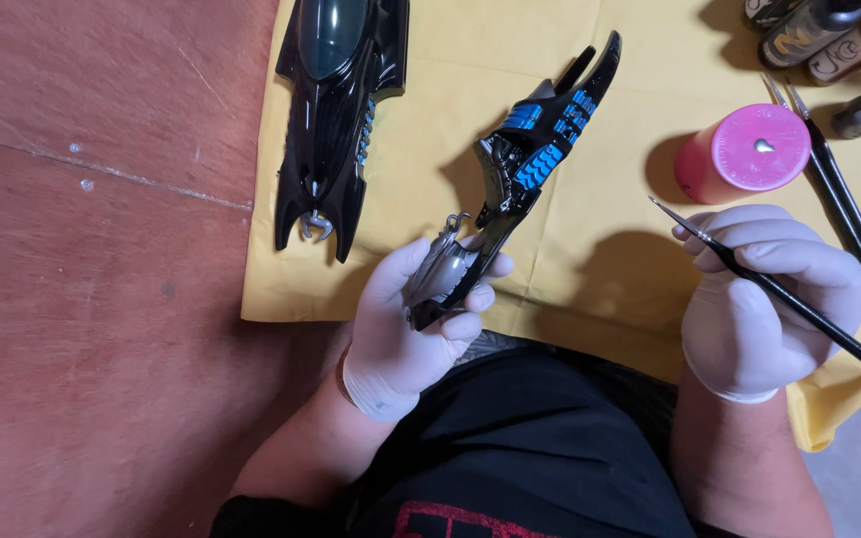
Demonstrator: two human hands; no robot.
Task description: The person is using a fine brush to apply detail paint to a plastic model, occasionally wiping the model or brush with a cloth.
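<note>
We see the left hand [413,317], in a white glove, curled around the lower end of a glossy black plastic model car panel with blue ribbed details [520,174]; thumb and fingers pinch it, and it juts up over the yellow cloth [590,269] on the bench. The right hand [764,294], also gloved, is clenched around a thin black-handled paintbrush [789,299], its tip pointing up-left, well apart from the panel. The brush's rear end runs out of view. A black model car body [336,110] lies on the cloth, cut off at the top. A pink round-lidded jar [744,154] stands near the brush tip. Bottles at the corner are cropped.
</note>
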